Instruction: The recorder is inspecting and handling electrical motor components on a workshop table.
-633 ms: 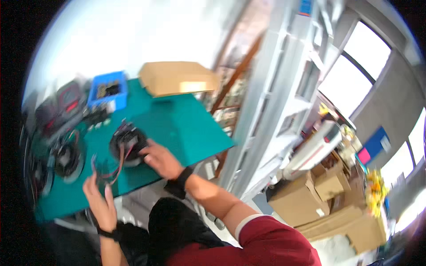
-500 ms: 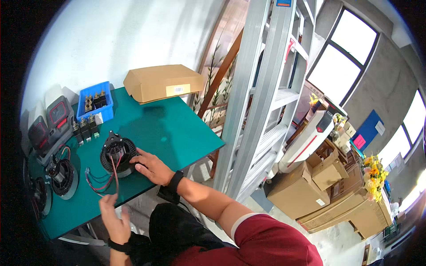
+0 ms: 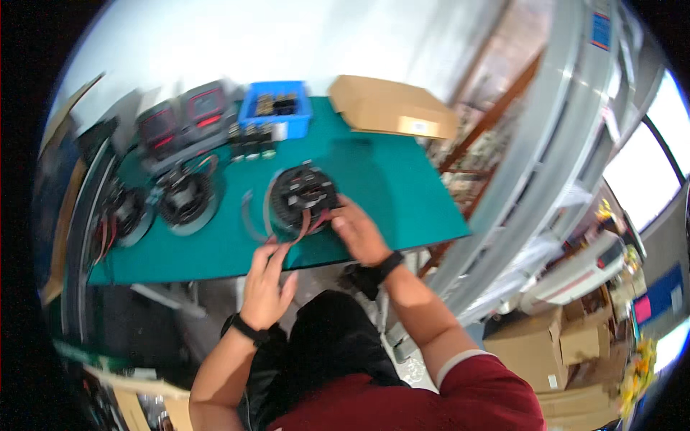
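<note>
A round black motor-like unit point(image 3: 305, 188) with a ribbed rim lies on the green tabletop point(image 3: 388, 172), near its front edge. Reddish wires point(image 3: 305, 221) come out of it toward me, and more wires curve along its left side. My left hand point(image 3: 266, 284) is at the table edge, its fingertips closed on the wires and its thumb standing off. At the unit's right rim is my right hand point(image 3: 361, 231), fingers and thumb against the side close to a pink wire. Motion blur hides the exact finger contact.
Two similar black units with wires, a left one point(image 3: 129, 215) and a nearer one point(image 3: 185, 201), stand left. Behind are grey-black cases point(image 3: 183, 118), small black components point(image 3: 251, 142), a blue bin point(image 3: 307, 115) and a cardboard box point(image 3: 388, 108). An aluminium ladder point(image 3: 517, 165) rises at right.
The view has swung left, shifting the scene rightward. My left hand has come closer to the unit, and the wires now hang less stretched. The unit appears turned under my right hand.
</note>
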`<move>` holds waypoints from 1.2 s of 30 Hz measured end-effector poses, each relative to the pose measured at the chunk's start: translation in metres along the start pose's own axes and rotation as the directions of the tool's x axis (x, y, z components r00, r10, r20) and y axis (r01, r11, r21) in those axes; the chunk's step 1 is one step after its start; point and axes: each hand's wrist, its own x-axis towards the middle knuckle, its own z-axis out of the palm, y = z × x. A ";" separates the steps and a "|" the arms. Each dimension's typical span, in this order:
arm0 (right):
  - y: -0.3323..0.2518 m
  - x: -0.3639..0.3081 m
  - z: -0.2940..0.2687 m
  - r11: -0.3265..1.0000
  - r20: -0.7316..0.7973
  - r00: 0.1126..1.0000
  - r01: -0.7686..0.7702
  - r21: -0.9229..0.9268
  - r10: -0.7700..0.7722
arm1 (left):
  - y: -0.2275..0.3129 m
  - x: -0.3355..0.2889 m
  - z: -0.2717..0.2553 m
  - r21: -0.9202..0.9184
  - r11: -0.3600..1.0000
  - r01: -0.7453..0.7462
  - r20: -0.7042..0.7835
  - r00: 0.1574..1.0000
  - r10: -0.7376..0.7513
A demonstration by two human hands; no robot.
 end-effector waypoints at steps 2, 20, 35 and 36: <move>0.000 0.000 0.001 1.000 0.030 1.000 -0.003 -0.027 0.004 | -0.008 0.006 -0.008 0.036 0.999 0.028 -0.091 0.996 -0.025; 0.010 0.026 0.014 0.800 0.052 0.940 -0.315 0.510 0.337 | -0.058 0.018 0.019 -0.399 0.881 0.253 0.024 0.964 -0.266; -0.045 -0.068 0.009 0.750 0.329 0.940 -0.284 0.597 0.094 | -0.060 0.024 0.006 -0.959 0.222 0.176 -0.003 0.777 -0.630; -0.050 -0.067 0.006 0.748 0.332 0.938 -0.289 0.598 0.097 | -0.060 0.023 0.006 -0.951 0.251 0.182 -0.014 0.784 -0.620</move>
